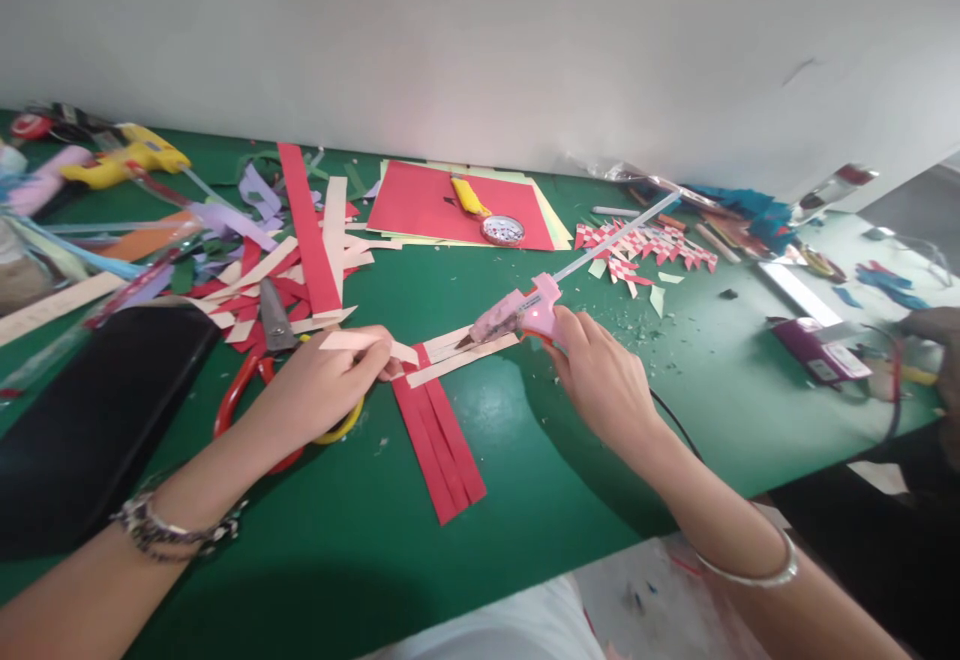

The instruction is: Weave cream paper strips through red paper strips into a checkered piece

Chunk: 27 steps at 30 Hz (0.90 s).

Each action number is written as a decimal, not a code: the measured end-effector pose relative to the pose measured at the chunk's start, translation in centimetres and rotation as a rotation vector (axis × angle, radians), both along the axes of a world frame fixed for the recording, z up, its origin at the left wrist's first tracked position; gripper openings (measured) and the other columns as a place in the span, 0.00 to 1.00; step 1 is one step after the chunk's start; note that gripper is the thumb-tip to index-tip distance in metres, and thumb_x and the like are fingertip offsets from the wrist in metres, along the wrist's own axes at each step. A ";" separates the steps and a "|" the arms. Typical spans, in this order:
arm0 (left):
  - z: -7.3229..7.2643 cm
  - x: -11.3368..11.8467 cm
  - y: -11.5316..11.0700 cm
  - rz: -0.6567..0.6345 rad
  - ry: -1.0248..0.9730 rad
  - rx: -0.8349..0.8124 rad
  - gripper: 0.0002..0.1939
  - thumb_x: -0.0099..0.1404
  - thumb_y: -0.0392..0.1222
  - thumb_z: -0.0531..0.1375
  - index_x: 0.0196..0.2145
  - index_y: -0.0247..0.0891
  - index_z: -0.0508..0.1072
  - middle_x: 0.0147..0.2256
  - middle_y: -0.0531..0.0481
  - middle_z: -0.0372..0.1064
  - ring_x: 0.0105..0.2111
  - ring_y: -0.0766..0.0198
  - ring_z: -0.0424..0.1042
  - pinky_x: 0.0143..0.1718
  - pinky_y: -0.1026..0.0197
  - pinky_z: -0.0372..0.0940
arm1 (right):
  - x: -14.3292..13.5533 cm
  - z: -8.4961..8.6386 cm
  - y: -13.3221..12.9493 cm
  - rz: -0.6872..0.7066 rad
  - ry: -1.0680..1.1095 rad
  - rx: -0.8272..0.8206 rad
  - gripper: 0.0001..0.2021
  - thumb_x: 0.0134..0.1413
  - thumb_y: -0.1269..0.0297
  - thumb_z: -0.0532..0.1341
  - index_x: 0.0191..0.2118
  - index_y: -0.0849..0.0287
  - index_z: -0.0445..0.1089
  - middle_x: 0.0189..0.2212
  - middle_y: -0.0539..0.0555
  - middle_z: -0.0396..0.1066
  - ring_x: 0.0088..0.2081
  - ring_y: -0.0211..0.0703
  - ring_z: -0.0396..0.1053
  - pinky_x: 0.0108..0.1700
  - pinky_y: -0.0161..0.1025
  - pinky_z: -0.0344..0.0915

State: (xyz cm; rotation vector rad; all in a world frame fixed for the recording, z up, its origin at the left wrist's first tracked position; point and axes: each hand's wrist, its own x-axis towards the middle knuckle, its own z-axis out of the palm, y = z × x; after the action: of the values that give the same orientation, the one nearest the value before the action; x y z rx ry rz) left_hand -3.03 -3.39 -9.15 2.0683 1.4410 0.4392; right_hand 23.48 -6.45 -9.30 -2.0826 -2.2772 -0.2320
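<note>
My right hand [604, 370] is wrapped round a pink glue gun [517, 315]; a long clear glue stick [619, 235] juts from its back. The gun's nozzle sits just over cream paper strips [469, 360] that lie across red paper strips [442, 440]. My left hand [337, 380] is pinched at the left end of the strips, with a short cream strip [367, 342] at its fingers. Under and beside that hand lie red-handled scissors [244, 390] and something yellow and ring-shaped [345, 425], partly hidden by the wrist.
Loose red and cream strips [311, 230] pile up at the left, near a black case [97, 420] and a yellow glue gun [131, 155]. Red sheets [420, 202] with a yellow cutter [470, 196] lie at the back. Woven red-and-white pieces [652, 245] are at the right.
</note>
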 end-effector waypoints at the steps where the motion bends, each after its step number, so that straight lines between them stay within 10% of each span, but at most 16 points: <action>1: 0.0 0.0 0.0 0.000 -0.001 0.005 0.21 0.67 0.46 0.43 0.25 0.40 0.70 0.28 0.52 0.75 0.33 0.61 0.72 0.36 0.61 0.62 | 0.2 0.0 0.0 -0.004 -0.002 0.006 0.10 0.62 0.66 0.50 0.48 0.59 0.58 0.38 0.58 0.69 0.38 0.47 0.68 0.20 0.35 0.44; 27: -0.4 0.1 0.0 0.011 0.007 -0.014 0.21 0.67 0.48 0.43 0.24 0.41 0.68 0.28 0.53 0.74 0.33 0.60 0.71 0.37 0.61 0.61 | 7.5 -1.3 0.7 -0.227 -0.009 0.128 0.14 0.61 0.60 0.50 0.47 0.62 0.61 0.38 0.63 0.70 0.35 0.51 0.68 0.24 0.37 0.51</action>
State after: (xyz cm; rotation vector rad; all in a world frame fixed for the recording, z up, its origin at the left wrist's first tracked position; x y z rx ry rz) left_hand -2.93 -3.37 -9.51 2.0543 1.4557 0.4256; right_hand 31.02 -5.73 -10.56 -2.2734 -1.9696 -0.3858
